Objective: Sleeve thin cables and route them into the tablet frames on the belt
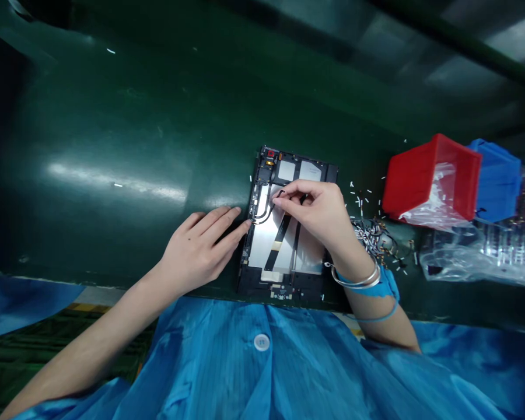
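An opened tablet chassis [262, 245] lies on the dark green bench near its front edge, showing a silver plate, black flat cables and circuit parts. My left hand [201, 248] rests flat on the bench, fingers stretched out, fingertips touching the chassis's left edge. My right hand [321, 213] hovers over the upper middle of the chassis, thumb and fingers pinched on a thin black curved cable [265, 214] that runs to the left side. A silver bangle and a blue wrist strap [367, 280] ring my right wrist.
A red bin [433, 175] and a blue bin [499, 178] with clear plastic bags [485, 245] stand at the right. Small loose parts [376, 236] and white scraps lie between them and the tablet. My blue coat fills the foreground.
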`<action>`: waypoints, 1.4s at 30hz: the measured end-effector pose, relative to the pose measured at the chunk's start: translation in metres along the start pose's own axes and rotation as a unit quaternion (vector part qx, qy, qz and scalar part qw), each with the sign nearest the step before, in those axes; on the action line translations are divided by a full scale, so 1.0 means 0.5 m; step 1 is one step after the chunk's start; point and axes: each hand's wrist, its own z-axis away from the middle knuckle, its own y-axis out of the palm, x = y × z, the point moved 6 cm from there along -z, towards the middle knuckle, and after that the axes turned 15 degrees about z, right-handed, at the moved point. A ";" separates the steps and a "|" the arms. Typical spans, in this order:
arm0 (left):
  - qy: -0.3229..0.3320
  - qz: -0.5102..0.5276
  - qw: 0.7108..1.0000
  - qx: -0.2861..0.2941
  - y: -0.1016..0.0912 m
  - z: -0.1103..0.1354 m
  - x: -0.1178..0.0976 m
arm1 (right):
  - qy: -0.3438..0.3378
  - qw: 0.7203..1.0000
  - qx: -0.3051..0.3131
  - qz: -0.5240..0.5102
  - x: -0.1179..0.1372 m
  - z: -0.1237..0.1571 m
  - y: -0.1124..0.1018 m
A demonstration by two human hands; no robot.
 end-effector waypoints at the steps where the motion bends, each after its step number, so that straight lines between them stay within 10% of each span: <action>1: 0.001 0.002 1.000 0.001 0.000 0.001 0.001 | 0.000 1.000 0.005 -0.002 0.000 -0.001 0.002; 42: 0.009 -0.035 0.999 0.015 0.006 -0.006 -0.007 | -0.038 0.999 0.013 0.009 0.001 -0.014 -0.002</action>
